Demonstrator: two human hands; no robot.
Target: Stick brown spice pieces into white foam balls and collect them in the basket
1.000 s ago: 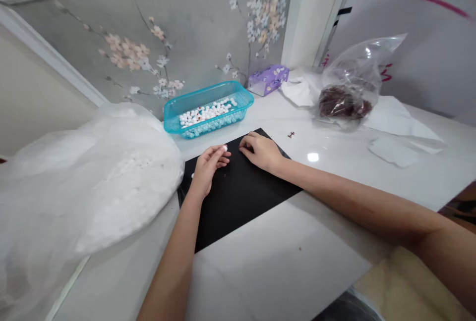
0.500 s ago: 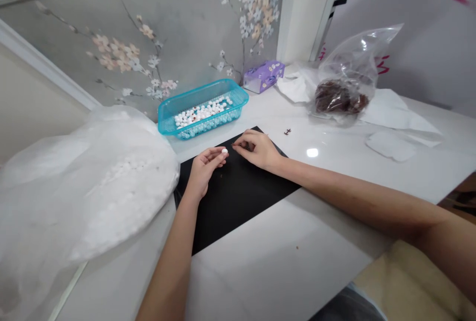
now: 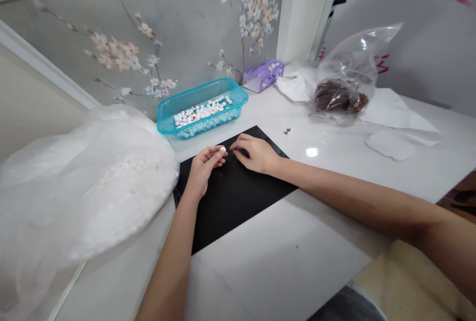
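My left hand (image 3: 203, 170) is closed, with a small white ball (image 3: 222, 149) pinched between thumb and fingertips. Just to its right, my right hand (image 3: 255, 154) has its fingertips bent towards the thumb in a pinch, close to the ball but apart from it. Whatever those fingers hold is too small to make out against the dark background. Both hands are over a black mat (image 3: 238, 207) on the white table. Beyond the mat, a blue plastic basket (image 3: 240, 94) contains many white balls (image 3: 203, 112), some with brown bits among them.
A big translucent bag (image 3: 122, 197) of white balls bulges at the left. Small brown pieces (image 3: 287, 131) lie right of the mat. Further back are a purple tissue pack (image 3: 265, 74), a clear bag of brown pieces (image 3: 340, 98) and white paper (image 3: 394, 113).
My right hand has shifted slightly left and down, its fingertips nearer the white ball. The small brown piece seen at its fingertips before is hard to see now. My left hand keeps the ball.
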